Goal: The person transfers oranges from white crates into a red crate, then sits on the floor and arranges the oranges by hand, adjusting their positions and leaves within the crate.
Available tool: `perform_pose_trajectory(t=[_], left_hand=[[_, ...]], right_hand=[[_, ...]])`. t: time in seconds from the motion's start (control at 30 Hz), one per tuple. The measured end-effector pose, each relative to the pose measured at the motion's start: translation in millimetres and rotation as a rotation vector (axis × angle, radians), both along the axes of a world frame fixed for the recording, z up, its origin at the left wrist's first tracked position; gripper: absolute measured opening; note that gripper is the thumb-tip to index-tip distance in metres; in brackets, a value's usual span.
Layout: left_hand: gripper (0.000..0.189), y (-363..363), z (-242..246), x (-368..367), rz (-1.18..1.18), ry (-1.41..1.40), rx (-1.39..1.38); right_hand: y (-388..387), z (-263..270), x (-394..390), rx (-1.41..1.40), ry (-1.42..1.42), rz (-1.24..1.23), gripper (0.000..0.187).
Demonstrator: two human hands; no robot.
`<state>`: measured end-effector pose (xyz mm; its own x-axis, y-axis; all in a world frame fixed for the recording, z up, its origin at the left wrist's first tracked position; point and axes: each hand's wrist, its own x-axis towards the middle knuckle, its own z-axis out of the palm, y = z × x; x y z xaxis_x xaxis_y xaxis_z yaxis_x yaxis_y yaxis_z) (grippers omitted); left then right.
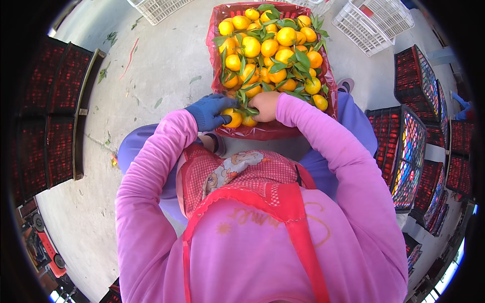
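A crate lined with red plastic film (pixel 261 133) stands before me, heaped with orange-yellow mandarins (pixel 251 47) that carry green leaves (pixel 302 58). At its near left corner, my left hand (pixel 212 110), in a blue glove, has its thumb and fingers around a mandarin (pixel 234 119). Close beside it, my bare right hand (pixel 264 106) curls down among leaves, next to another mandarin (pixel 249 121). Its fingertips are partly hidden, so I cannot tell whether they grip a fruit or only touch the leaves.
White plastic crates (pixel 373 24) stand on the concrete floor (pixel 163 68) beyond the fruit. Stacked black crates with red inside rise at the left (pixel 57 110) and right (pixel 396 155). Loose leaves (pixel 103 72) and a red strip (pixel 130 58) lie on the floor.
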<state>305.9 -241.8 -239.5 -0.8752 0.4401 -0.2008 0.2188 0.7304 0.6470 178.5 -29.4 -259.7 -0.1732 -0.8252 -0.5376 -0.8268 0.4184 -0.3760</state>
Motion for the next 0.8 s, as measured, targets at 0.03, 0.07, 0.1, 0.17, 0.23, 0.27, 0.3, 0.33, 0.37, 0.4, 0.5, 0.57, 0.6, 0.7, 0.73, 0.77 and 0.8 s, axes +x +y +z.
perform_pose_trajectory(t=[0.03,0.07,0.1,0.17,0.23,0.27,0.3,0.33,0.37,0.4,0.5,0.57,0.6,0.7,0.73,0.77,0.8], left_hand=[[0.053,4,-1,4,0.014,0.042,-0.042],[0.056,8,-3,7,0.059,0.081,-0.094],[0.058,12,-5,11,0.079,0.112,-0.161],[0.061,18,-11,15,0.076,0.221,-0.213],[0.061,21,-16,18,0.078,0.309,-0.285],[0.061,23,-18,19,0.081,0.344,-0.288],[0.061,24,-19,20,0.093,0.367,-0.306],[0.061,24,-19,21,0.108,0.408,-0.331],[0.06,25,-18,22,0.115,0.393,-0.326],[0.059,25,-17,23,0.133,0.391,-0.322],[0.06,26,-12,25,0.161,0.378,-0.316],[0.062,27,-10,24,0.184,0.336,-0.297],[0.062,28,-10,24,0.196,0.29,-0.276],[0.062,28,-7,22,0.201,0.239,-0.227],[0.062,28,-6,21,0.204,0.229,-0.238],[0.062,29,-5,21,0.195,0.172,-0.259],[0.063,28,-4,20,0.17,0.232,-0.273]], right_hand=[[0,2,0,0.019,-0.023,0.017,0.047],[3,7,-1,0.016,-0.008,0.022,0.048],[6,12,-1,-0.037,-0.059,0.045,0.049],[18,28,-5,-0.155,-0.051,0.036,0.048],[27,41,-11,-0.343,-0.098,-0.044,0.045],[29,44,-12,-0.472,-0.085,-0.2,0.04],[29,45,-11,-0.513,-0.009,-0.443,0.035],[28,44,-10,-0.637,0.035,-0.429,0.028],[24,40,-7,-0.64,0.004,-0.279,0.027],[19,34,-2,-0.676,0.009,-0.179,0.026],[13,14,9,-0.459,0.225,0.105,0.034],[17,6,12,-0.33,0.305,0.135,0.036],[19,4,13,-0.24,0.295,0.053,0.038],[26,7,9,-0.183,0.254,0.119,0.044],[26,8,7,-0.208,0.247,0.123,0.049],[24,8,8,-0.192,0.257,0.144,0.05],[22,8,7,-0.192,0.261,0.168,0.052]])
